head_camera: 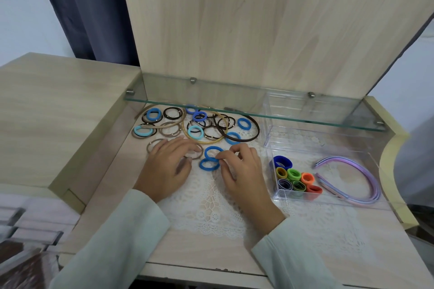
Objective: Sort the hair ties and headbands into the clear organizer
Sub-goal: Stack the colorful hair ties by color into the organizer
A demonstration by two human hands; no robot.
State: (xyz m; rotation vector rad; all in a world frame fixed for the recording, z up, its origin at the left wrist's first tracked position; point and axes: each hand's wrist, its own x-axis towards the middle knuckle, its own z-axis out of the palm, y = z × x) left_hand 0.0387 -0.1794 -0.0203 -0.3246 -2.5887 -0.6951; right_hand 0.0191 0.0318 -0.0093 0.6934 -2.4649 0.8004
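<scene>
A loose pile of hair ties point(199, 124) in blue, black and tan lies at the back of the lace mat, ringed by thin headbands point(249, 134). My left hand point(169, 166) rests flat over a tan tie point(196, 153). My right hand point(242, 166) pinches the rim of a blue tie point(212, 151), and a second blue tie point(209, 164) lies just below it. The clear organizer point(328, 148) stands at the right. Its front left compartment holds rolled ties in navy, green, orange and red point(297, 178), and purple headbands point(359, 180) lie in its right part.
A glass shelf point(234, 107) overhangs the back of the pile and the organizer. An upright wooden panel point(258, 19) closes the back. A raised wooden ledge point(58, 112) borders the left, and the desk's front edge runs below my sleeves.
</scene>
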